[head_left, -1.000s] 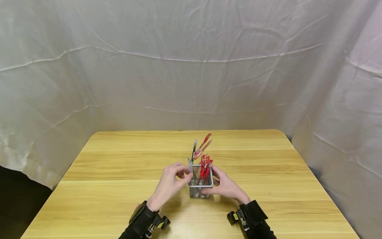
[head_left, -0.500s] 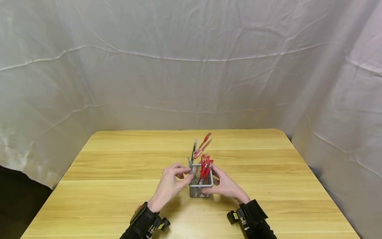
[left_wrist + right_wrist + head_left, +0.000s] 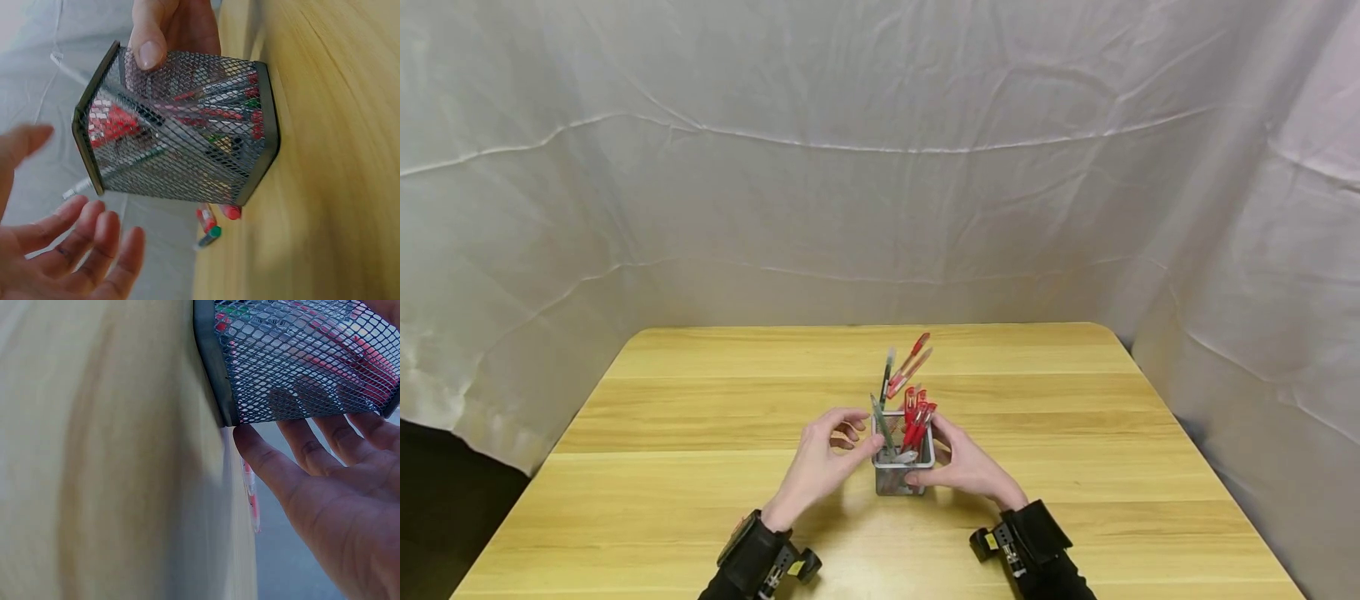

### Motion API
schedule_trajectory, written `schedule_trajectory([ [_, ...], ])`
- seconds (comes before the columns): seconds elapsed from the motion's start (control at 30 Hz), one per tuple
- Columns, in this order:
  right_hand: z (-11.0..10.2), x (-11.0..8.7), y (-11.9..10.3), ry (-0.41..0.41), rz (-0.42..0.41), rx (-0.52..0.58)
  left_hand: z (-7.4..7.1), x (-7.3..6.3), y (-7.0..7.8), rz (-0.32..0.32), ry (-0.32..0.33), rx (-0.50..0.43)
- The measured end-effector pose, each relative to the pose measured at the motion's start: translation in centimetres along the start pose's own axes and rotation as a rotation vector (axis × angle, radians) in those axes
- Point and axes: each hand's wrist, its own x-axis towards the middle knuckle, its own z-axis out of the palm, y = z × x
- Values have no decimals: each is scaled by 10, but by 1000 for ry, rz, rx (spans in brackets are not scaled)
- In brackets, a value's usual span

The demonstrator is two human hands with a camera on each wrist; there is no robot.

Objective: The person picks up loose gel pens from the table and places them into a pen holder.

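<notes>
You have the square grey metal-mesh pen holder [image 3: 891, 481], with red-capped pens [image 3: 917, 423] inside, gripped in your right hand [image 3: 968, 468] on the yellow wooden counter [image 3: 685, 475], your left hand [image 3: 817, 462] beside it with fingers parted, two slim red pens [image 3: 898, 387] and a dark pen [image 3: 887, 377] lying beyond.

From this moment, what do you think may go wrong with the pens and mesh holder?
The left hand, just beside the mesh holder, might knock the greenish pen sticking up out of it. If the right hand loosens its grip, the holder could shift or tip. The loose pens lying behind it may roll if bumped.
</notes>
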Motion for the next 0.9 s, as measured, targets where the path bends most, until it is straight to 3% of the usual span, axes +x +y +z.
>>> schedule_trajectory([
  [0.13, 0, 0, 0, 2, -4, -11, -1, 0, -12, -39, -159, -17],
  [0.23, 0, 0, 0, 5, -7, -14, -1, 0, -20, -22, -275, -17],
  [0.4, 0, 0, 0, 1, -17, -11, 4, 2, -29, 9, -382, -78],
  [0.5, 1, -1, 0, 0, -12, -5, 9, 3, -34, -3, -400, -106],
  [0.7, 0, -3, 1, 3, 3, -6, 18, 4, -40, -57, -375, -132],
  [0.9, -1, -4, 1, 2, 10, -9, 24, 6, -43, -43, -349, -166],
])
